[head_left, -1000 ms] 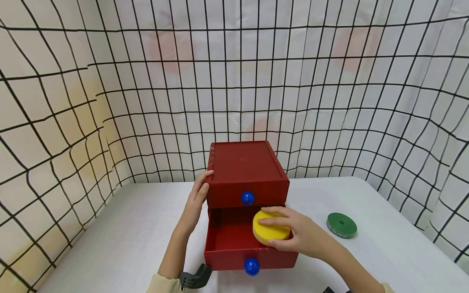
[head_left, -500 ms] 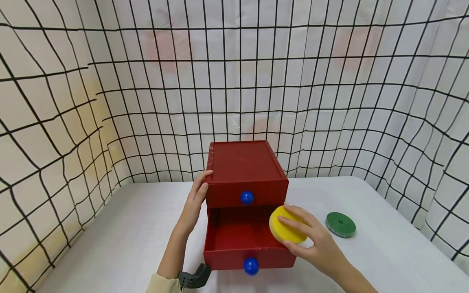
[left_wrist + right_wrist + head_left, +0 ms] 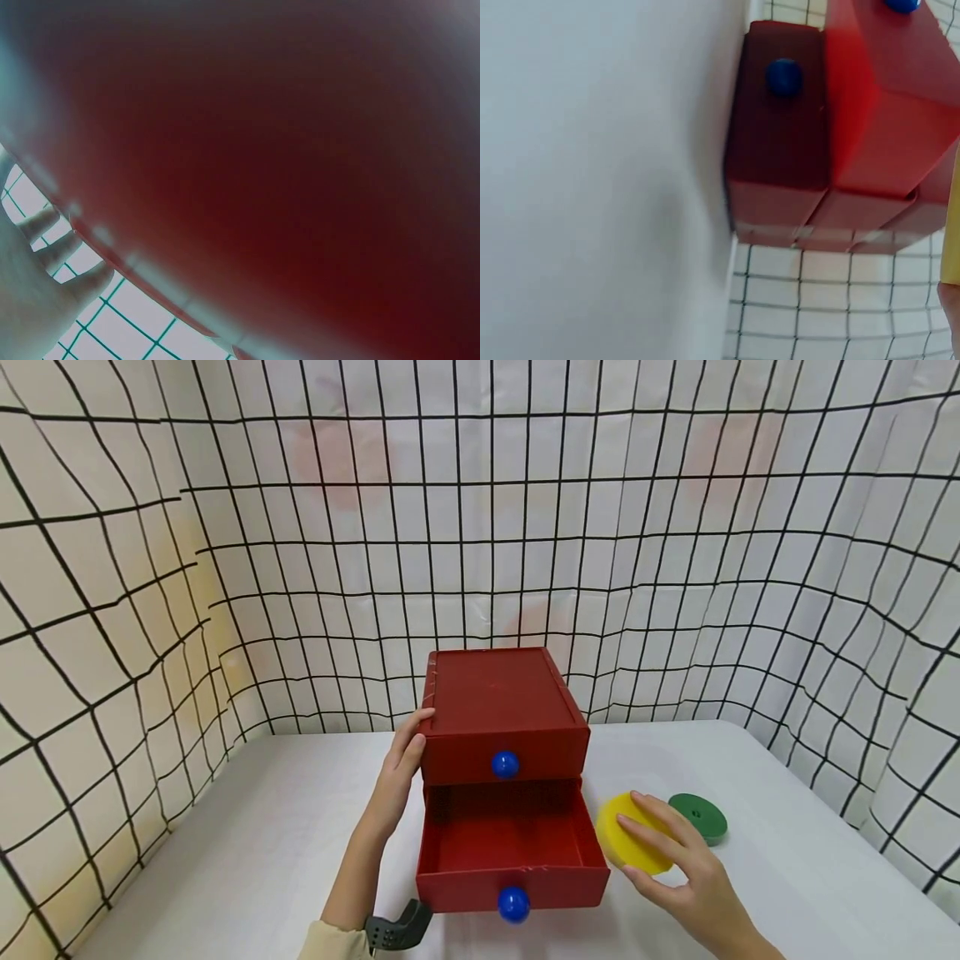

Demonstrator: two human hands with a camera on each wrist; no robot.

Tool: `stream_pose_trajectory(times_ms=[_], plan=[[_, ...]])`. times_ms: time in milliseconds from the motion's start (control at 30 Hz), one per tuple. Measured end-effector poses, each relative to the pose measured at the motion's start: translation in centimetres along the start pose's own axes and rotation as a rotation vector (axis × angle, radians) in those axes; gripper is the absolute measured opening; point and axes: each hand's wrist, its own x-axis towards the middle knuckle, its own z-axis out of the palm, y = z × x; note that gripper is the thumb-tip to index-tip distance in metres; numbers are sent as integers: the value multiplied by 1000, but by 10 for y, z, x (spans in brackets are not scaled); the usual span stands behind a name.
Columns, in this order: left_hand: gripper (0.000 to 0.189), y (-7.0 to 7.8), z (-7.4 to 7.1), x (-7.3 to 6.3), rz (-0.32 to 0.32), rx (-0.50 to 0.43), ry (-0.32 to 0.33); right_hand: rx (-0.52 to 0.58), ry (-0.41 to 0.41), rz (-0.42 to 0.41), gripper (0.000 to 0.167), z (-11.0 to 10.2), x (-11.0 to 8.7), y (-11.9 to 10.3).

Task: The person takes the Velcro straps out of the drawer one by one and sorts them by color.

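Note:
A red drawer cabinet with blue knobs stands in the middle of the table. One of its drawers is pulled out, and its visible inside holds nothing. My left hand rests against the cabinet's left side, fingertips at the top edge; in the left wrist view its fingers show beside a blurred red surface. To the right of the pulled-out drawer, my right hand holds a thick yellow disc between thumb and fingers, tilted. The disc's edge shows at the right wrist view's border.
A green disc lies on the white table, just beyond my right hand and partly covered by it. Below the pulled-out drawer, a closed drawer shows in the right wrist view. Black-gridded white sheeting encloses the back and sides.
My right hand has lifted the yellow disc out of the drawer and carried it right, past the drawer's side. The left hand and the cabinet stay in place.

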Motion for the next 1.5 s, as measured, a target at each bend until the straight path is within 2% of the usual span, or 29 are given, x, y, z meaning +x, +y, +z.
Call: stream_pose_trajectory(times_ms=[167,367,767,1100,1233,1367,1500], plan=[[39,0,0,0,0,2,2,-12,29,10,64,-6,-12,11],[40,0,-1,-1,5,3,-2,-22,67,69,64,-12,-27,29],[39,1,-2,-4,7,1,-13,-87,54,284,57,-29,-49,53],[40,3,-3,-7,12,-4,-16,-112,-62,453,52,-34,-61,77],[39,3,-2,-5,23,-3,-20,-150,-176,548,54,-38,-63,85],[39,2,-2,-5,26,2,-23,-154,-320,653,63,-42,-66,93],[39,1,-3,-6,22,10,-17,-146,-399,707,69,-42,-68,98]])
